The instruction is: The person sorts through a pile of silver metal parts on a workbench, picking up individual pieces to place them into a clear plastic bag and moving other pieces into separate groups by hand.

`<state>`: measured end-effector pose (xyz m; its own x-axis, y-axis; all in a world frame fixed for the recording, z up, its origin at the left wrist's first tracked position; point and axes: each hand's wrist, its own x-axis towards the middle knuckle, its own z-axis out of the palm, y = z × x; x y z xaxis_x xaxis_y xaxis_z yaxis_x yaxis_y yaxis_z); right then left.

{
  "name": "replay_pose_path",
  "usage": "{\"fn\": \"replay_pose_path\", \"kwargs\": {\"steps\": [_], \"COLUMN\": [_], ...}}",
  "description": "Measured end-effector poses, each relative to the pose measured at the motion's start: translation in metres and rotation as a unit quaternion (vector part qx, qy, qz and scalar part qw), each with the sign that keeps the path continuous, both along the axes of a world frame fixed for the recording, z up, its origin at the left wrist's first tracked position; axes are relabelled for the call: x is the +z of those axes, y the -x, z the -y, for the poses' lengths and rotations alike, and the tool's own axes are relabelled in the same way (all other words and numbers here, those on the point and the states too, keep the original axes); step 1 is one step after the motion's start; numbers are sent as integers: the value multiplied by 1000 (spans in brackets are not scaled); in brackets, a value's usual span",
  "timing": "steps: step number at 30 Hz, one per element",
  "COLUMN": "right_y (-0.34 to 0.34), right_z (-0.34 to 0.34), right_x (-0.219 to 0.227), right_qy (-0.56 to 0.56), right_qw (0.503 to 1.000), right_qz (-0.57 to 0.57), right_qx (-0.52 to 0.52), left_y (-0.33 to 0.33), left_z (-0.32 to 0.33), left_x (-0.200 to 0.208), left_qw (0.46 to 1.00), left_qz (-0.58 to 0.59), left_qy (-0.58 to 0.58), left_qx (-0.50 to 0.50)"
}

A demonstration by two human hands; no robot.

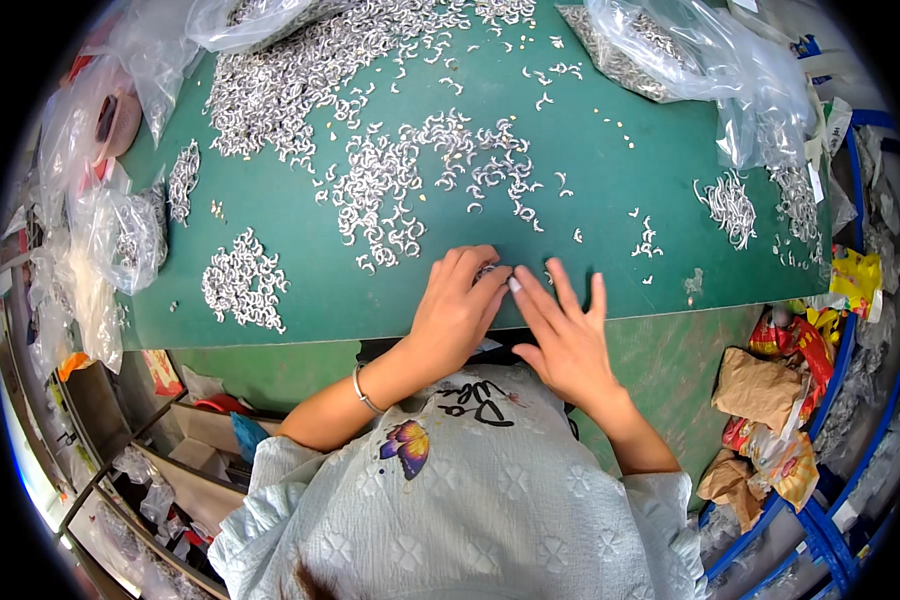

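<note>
My left hand rests on the green table near its front edge, fingers curled over a small silver curved metal piece that mostly hides under the fingertips. My right hand lies flat beside it with fingers spread, its index fingertip touching the left fingers. Just beyond both hands lies a loose scatter of small silver hook-shaped pieces. A thin bracelet circles my left wrist.
A large heap of the same pieces covers the far left. Smaller piles sit at the left and right. Clear plastic bags of parts lie at the far right and along the left edge. Crumpled wrappers fill a blue-framed bin.
</note>
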<state>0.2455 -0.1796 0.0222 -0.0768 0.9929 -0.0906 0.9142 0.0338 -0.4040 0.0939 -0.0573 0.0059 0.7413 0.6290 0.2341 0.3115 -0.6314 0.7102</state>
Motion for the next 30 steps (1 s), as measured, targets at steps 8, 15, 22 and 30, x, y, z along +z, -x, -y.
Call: {"fn": "replay_pose_path", "kwargs": {"steps": [8,15,22,30], "right_y": [-42,-30,-45,-66], "right_z": [5,-14,20,26], "right_x": [0,3,0,-5], "right_qy": [8,-11,23,-11], "right_qw": [990,993,988,978], "right_qz": [93,51,101,123], "right_qx": [-106,-102,-116,-171], "left_y": [7,6,6,6], "left_z": [-2,0,-1,1], "left_x": [1,1,-1,-1], "left_qw": [1000,1000,999,999], "left_qz": [18,21,23,19], "left_qy": [4,16,16,19], "left_qx": [15,16,19,23]}}
